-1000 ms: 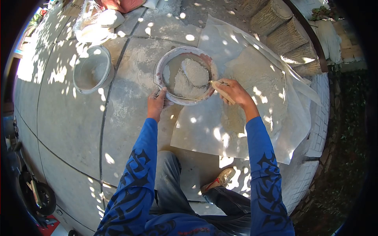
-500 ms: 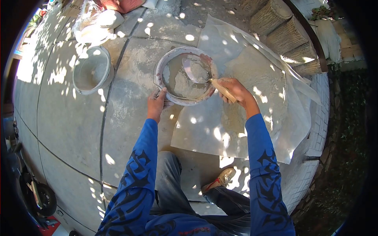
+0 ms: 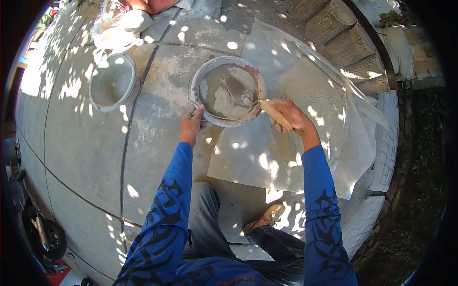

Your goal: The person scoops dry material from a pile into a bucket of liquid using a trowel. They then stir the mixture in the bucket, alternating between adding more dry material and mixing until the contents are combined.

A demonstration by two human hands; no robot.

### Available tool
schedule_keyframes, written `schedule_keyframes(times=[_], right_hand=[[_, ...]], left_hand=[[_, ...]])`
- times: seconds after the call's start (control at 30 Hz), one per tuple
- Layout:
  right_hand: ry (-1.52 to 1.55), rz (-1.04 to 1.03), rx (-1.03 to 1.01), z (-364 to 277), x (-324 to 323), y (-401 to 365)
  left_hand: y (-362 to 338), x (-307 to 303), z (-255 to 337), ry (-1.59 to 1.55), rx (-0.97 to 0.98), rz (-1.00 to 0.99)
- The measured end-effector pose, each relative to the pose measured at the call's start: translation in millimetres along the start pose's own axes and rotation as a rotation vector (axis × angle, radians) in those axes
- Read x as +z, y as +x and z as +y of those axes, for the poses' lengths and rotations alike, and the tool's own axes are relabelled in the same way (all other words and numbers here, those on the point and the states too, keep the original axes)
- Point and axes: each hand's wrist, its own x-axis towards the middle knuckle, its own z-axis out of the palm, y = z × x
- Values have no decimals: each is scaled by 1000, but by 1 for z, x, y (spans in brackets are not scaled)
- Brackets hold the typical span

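My right hand is closed round the wooden handle of a trowel. The trowel's pointed blade lies inside a round bucket, over a grey powdery mix with a wetter patch at its left. My left hand grips the bucket's near left rim, thumb on top and fingers below the edge. Reddish stains mark the bucket's inner wall. Under my right hand is a translucent plastic sheet with a spread of grey powder on it.
A second bucket stands on the concrete at left. Bags lie at the upper left. Log-like stumps line the upper right, beside a curved brick edging. A wheel is at the lower left.
My right hand has shifted slightly right and down with the trowel. The blade has turned from shiny to dark, its angle changed. My left hand stays on the rim.
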Motion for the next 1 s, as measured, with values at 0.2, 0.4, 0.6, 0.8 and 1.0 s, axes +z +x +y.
schedule_keyframes(times=[0.2,0.4,0.6,0.8,1.0], right_hand=[[-270,17,-5,-8,4,-15],[-62,-157,167,4,22,-1],[13,-181,188,17,25,17],[117,-76,108,17,8,1],[187,-74,50,26,14,-14]], left_hand=[[0,0,-1,-10,7,-8],[-1,0,1,-8,0,-11],[-2,1,1,-14,-2,-2],[0,0,-1,-9,-6,2],[1,0,-2,12,-5,-4]])
